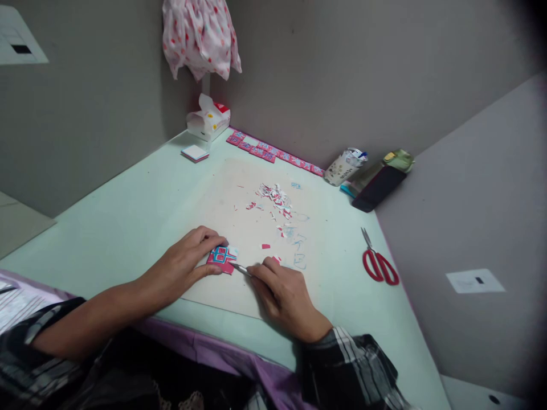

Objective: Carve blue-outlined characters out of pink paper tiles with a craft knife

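A small red and white card [221, 259] with a blue-outlined character lies flat on the beige board [213, 210]. My left hand [192, 256] grips its left side between thumb and fingers. From the right, my right hand [284, 293] is closed around a craft knife [242, 269], its tip at the card's right edge. Small red scraps [265, 246] lie just beyond the knife. Farther up the board sits a pile of red and white cuttings [277, 199]. Blue pen marks show to the right of the pile.
Red-handled scissors [380, 266] lie at the right. Along the back edge runs a row of red cards [273, 152]. A stack of blank cards [195, 152], a tissue pack [209, 119], a pen can [345, 167] and a dark phone-like slab [379, 188] stand near the walls.
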`<state>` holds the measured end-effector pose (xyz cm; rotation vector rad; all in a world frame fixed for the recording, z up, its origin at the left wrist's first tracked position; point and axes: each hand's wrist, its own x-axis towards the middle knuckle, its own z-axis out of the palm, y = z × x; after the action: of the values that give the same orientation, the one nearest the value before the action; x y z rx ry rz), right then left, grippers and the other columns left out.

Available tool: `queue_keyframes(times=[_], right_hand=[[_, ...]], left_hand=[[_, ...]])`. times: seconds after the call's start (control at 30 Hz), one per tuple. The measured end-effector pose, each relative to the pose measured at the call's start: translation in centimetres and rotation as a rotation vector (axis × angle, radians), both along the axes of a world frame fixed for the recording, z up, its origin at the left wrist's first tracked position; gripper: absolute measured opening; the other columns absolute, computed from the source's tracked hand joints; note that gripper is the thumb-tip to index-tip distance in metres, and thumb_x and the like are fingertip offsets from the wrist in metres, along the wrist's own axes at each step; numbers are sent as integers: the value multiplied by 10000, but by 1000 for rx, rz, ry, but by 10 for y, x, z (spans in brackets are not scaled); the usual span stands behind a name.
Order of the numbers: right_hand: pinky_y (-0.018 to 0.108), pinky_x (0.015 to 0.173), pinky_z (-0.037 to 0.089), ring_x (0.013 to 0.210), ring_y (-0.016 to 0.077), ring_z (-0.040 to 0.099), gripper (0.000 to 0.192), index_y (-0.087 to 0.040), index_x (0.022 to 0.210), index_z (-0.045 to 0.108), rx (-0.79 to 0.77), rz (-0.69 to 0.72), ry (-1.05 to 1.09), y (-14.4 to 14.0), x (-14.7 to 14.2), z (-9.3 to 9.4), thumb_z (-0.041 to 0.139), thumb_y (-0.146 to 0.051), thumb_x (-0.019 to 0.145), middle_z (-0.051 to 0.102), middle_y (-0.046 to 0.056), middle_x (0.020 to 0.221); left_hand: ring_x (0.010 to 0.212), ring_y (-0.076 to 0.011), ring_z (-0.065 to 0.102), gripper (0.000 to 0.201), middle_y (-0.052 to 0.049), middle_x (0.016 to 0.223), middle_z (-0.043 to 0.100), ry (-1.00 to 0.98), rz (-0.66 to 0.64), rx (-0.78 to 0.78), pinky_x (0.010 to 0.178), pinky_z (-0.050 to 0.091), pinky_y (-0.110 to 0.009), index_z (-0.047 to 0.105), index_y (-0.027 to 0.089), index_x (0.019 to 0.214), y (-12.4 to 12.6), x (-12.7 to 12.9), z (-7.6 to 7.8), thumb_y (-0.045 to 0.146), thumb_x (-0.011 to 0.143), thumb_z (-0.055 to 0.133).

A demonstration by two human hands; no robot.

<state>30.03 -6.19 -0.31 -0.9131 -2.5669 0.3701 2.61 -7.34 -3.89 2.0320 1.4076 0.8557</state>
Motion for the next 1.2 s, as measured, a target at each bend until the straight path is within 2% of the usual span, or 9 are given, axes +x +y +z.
queue_keyframes(times=[0.37, 0.5, 0.63, 0.83, 1.07, 1.2], right_hand=[[292, 610, 345, 662, 149, 542, 237, -186, 1136, 675, 54, -18, -43, 0, -5, -2, 442, -210, 1101, 633, 34, 876], [299, 603, 334, 658, 149, 540, 239, -182, 1134, 683, 83, -21, -62, 0, -3, -1, 448, -210, 1102, 639, 35, 887], [297, 607, 344, 660, 146, 542, 243, -179, 1114, 686, 77, -27, -59, -1, 0, -2, 445, -204, 1103, 632, 36, 891], [296, 612, 332, 675, 150, 531, 241, -190, 1120, 683, 87, -39, -103, 0, -3, -3, 445, -218, 1101, 629, 36, 883], [305, 599, 309, 659, 155, 503, 243, -199, 1136, 680, 163, -48, -136, -2, 0, -5, 443, -185, 1084, 628, 39, 873], [306, 595, 307, 656, 152, 505, 242, -197, 1132, 674, 165, -40, -125, -2, 1, -5, 439, -169, 1078, 632, 42, 877]], left_hand=[[1168, -281, 628, 355, -66, 1264, 633, -4, -7, 8, 1028, 516, -424, 636, 293, 1329, 0, 1, 1, 466, 1022, 587], [1176, -285, 628, 365, -69, 1261, 636, -1, -14, -20, 1035, 510, -433, 641, 288, 1321, 1, 1, 6, 476, 1011, 609], [1178, -277, 632, 335, -71, 1253, 642, -11, -35, -46, 1035, 506, -424, 644, 275, 1319, 1, 0, 10, 409, 1014, 613], [1159, -285, 629, 337, -71, 1242, 647, -4, -19, 8, 1014, 507, -427, 640, 292, 1319, 0, 0, 5, 439, 1019, 605], [1163, -278, 643, 346, -74, 1255, 657, 6, -50, -23, 1018, 521, -415, 643, 292, 1341, 2, -2, 9, 403, 1015, 615], [1154, -279, 641, 344, -66, 1249, 651, -20, -26, 5, 1017, 518, -417, 650, 297, 1327, 2, -1, 4, 432, 1014, 599]])
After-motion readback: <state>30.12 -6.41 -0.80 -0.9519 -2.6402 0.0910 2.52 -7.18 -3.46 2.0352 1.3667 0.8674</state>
